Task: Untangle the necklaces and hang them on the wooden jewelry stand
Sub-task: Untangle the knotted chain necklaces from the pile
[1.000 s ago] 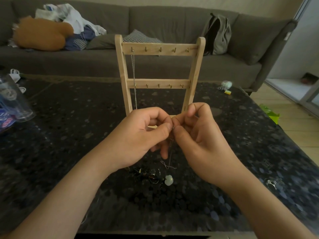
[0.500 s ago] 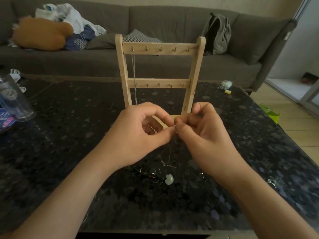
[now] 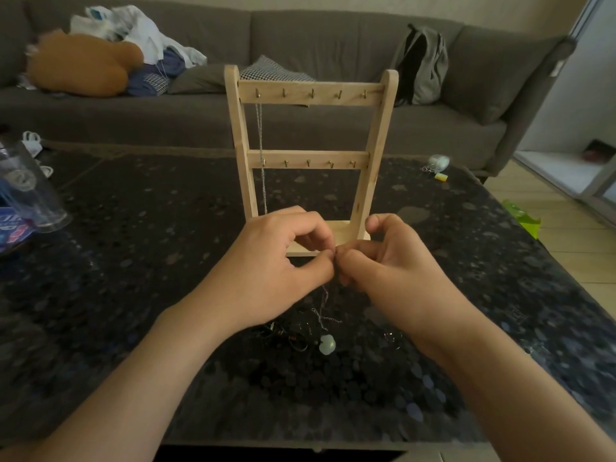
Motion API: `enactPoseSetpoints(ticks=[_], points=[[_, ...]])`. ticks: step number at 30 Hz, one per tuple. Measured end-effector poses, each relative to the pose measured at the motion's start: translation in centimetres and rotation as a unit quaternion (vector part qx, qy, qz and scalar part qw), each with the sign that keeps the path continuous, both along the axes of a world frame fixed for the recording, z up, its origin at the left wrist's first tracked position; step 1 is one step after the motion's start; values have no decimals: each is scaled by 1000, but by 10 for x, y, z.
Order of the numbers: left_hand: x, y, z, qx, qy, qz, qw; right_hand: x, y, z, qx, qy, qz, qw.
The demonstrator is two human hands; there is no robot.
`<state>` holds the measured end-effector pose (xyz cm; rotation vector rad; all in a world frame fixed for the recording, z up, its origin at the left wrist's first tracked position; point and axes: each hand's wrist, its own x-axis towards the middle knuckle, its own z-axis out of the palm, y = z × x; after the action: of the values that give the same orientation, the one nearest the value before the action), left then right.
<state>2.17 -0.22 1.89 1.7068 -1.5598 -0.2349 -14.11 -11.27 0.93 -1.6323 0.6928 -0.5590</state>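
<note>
The wooden jewelry stand [image 3: 376,141] rises at the table's middle, two hook rails across it. One silver chain [image 3: 260,155] hangs from the top rail's leftmost hook. In front of the stand's base, my left hand [image 3: 273,265] and my right hand [image 3: 390,261] meet fingertip to fingertip, both pinching a thin necklace chain [image 3: 322,306]. That chain drops down to a pale green pendant [image 3: 327,345] on the table. A dark tangle of other necklaces [image 3: 286,335] lies just left of the pendant.
The dark speckled table [image 3: 133,261] carries a clear plastic container [image 3: 26,191] at the left edge and small items [image 3: 438,165] at the far right. A grey sofa [image 3: 333,38] with clothes, a cushion and a backpack [image 3: 421,61] stands behind.
Both hands have risen slightly toward the stand's base, still pinched together on the chain. The right hand's fingers have spread a little. The pendant stays on the table.
</note>
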Motion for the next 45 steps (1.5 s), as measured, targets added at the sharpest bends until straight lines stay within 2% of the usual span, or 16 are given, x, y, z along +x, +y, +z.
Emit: enactPoseSetpoints(ticks=[5, 9, 16, 20, 27, 30, 35, 39, 45], points=[[-2, 0, -2, 51, 28, -4, 998, 3, -5, -1, 49, 63, 0, 997], [0, 0, -4, 81, 56, -4, 995, 4, -7, 1, 101, 76, 30, 992], [-2, 0, -2, 111, 96, -18, 989, 7, -8, 3, 161, 19, 44, 986], [-1, 1, 1, 129, 125, -37, 983, 6, -11, 3, 165, -4, 63, 984], [3, 0, 4, 99, 189, -13, 977, 6, -10, 4, 194, -39, 86, 977], [3, 2, 6, 77, 190, -22, 978, 7, -9, 4, 201, -52, 80, 975], [2, 6, 7, 55, 178, -7, 982, 4, -10, 5, 168, -31, 43, 984], [0, 5, 7, 43, 128, 26, 990, 7, -5, 7, 137, -18, 14, 990], [2, 2, 3, 109, 110, -6, 988, 6, 0, 8, 17, 54, 6, 998]])
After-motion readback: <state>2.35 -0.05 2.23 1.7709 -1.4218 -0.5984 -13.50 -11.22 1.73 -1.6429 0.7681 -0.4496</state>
